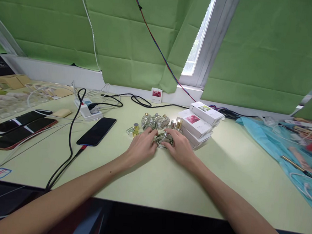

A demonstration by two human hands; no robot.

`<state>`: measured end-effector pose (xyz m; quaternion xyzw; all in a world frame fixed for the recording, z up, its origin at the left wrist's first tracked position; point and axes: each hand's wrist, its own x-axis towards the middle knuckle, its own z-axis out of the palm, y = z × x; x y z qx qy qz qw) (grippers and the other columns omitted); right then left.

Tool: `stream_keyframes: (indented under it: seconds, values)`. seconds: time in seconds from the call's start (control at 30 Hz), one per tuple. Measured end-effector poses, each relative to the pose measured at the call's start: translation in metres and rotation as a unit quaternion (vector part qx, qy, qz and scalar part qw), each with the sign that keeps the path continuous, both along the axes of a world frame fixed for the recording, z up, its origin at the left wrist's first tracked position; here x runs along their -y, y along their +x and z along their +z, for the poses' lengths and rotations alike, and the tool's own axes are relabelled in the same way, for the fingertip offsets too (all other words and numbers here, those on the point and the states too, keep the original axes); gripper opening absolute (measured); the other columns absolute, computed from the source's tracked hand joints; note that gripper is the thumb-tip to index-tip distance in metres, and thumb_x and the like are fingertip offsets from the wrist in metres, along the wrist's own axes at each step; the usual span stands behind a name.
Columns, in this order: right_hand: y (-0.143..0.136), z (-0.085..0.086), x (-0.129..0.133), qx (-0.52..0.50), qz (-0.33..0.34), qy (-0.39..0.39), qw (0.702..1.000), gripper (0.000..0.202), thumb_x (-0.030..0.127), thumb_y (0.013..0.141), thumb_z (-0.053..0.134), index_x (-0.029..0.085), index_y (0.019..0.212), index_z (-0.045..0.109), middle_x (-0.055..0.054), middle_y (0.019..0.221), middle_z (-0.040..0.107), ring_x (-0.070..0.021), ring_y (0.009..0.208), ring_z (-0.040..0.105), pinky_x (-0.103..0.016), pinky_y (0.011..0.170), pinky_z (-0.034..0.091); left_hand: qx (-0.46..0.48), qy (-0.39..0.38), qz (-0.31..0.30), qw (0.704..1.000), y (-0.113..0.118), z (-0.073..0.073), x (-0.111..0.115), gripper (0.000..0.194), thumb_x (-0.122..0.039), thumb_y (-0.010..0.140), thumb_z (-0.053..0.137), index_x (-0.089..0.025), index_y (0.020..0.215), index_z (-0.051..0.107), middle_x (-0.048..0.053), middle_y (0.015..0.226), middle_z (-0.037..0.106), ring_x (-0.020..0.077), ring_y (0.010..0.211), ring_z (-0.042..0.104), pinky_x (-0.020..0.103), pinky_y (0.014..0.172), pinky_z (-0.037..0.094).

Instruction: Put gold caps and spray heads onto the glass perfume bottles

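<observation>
A round clear glass perfume bottle (164,140) is on the table in front of me. My right hand (180,146) is closed on its right side, thumb across the front and fingers over the top. At the bottle's left edge my left hand (144,144) curls inward; its fingertips are partly hidden. Just behind are several similar glass bottles (163,121) with metallic caps. Small yellow-green vials (136,129) lie left of my left hand, and two small bottles with silver and gold caps (179,124) stand behind my right hand.
White printed boxes (195,124) are piled to the right, and a small white box (156,95) leans on the wall. On the left are a phone (96,131) with a cable, more phones (23,132) and a power strip (88,109). Blue sheeting (261,138) covers the right side.
</observation>
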<state>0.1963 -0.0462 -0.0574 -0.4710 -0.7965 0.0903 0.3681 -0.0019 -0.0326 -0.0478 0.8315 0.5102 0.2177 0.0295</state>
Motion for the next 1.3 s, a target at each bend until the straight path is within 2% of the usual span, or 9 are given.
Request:
stream_keyframes:
  seconds: [0.13,0.57,0.8,0.93,1.03,1.17,1.3]
  values:
    - [0.000,0.000,-0.001,0.000,-0.002,0.001,1.000,0.036,0.025,0.095,0.069,0.022,0.130,0.060,-0.012,0.125,0.070,-0.0206,0.080,0.067,-0.036,0.078,0.053,-0.038,-0.006,-0.003,0.999,0.000,-0.003,-0.001,0.026,-0.017,0.091,0.047,-0.021,0.111,0.064,0.013,0.103,0.065,0.0296,0.081,0.067,0.037,0.063,0.047]
    - [0.000,0.000,0.000,0.008,-0.006,-0.006,1.000,0.036,0.024,0.095,0.070,0.021,0.130,0.061,-0.011,0.126,0.070,-0.0211,0.082,0.068,-0.036,0.079,0.052,-0.017,-0.016,-0.025,0.999,-0.004,-0.007,-0.006,0.033,-0.006,0.087,0.043,-0.020,0.110,0.063,0.013,0.102,0.063,0.0294,0.082,0.066,0.038,0.066,0.048]
    - [0.000,0.000,-0.001,0.007,-0.006,-0.011,1.000,0.037,0.024,0.095,0.070,0.021,0.131,0.060,-0.011,0.126,0.070,-0.0204,0.080,0.067,-0.036,0.078,0.052,-0.007,-0.021,-0.024,0.999,-0.005,-0.007,-0.006,0.036,0.001,0.081,0.042,-0.021,0.101,0.062,0.011,0.102,0.062,0.0270,0.082,0.065,0.036,0.069,0.048]
    - [0.000,-0.001,-0.001,0.007,-0.007,-0.009,1.000,0.038,0.024,0.095,0.070,0.022,0.132,0.060,-0.011,0.126,0.070,-0.0210,0.082,0.068,-0.036,0.079,0.052,-0.054,-0.022,0.007,0.998,-0.002,0.001,-0.002,0.035,-0.002,0.085,0.041,-0.020,0.106,0.062,0.012,0.108,0.062,0.0251,0.075,0.065,0.036,0.065,0.046]
    - [0.000,0.000,0.000,0.004,-0.005,-0.012,1.000,0.039,0.024,0.095,0.070,0.022,0.132,0.060,-0.011,0.127,0.069,-0.0211,0.083,0.068,-0.037,0.081,0.052,-0.117,-0.014,0.061,0.991,0.001,0.011,0.003,0.027,-0.011,0.093,0.041,-0.018,0.108,0.062,0.014,0.113,0.065,0.0255,0.074,0.066,0.035,0.062,0.043]
    - [-0.001,0.001,0.000,0.003,-0.007,-0.021,1.000,0.039,0.023,0.095,0.069,0.021,0.132,0.060,-0.011,0.126,0.069,-0.0212,0.083,0.068,-0.036,0.081,0.052,-0.181,-0.055,0.105,0.976,0.004,0.022,0.004,0.025,-0.020,0.101,0.038,-0.017,0.109,0.061,0.013,0.098,0.072,0.0313,0.084,0.071,0.035,0.063,0.042]
    - [-0.001,0.001,0.000,0.004,-0.007,-0.020,1.000,0.038,0.023,0.095,0.069,0.021,0.132,0.060,-0.011,0.124,0.070,-0.0212,0.081,0.068,-0.036,0.079,0.051,-0.215,-0.085,0.115,0.966,0.004,0.022,0.001,0.031,-0.025,0.103,0.034,-0.015,0.113,0.062,0.015,0.089,0.073,0.0353,0.084,0.072,0.037,0.063,0.043]
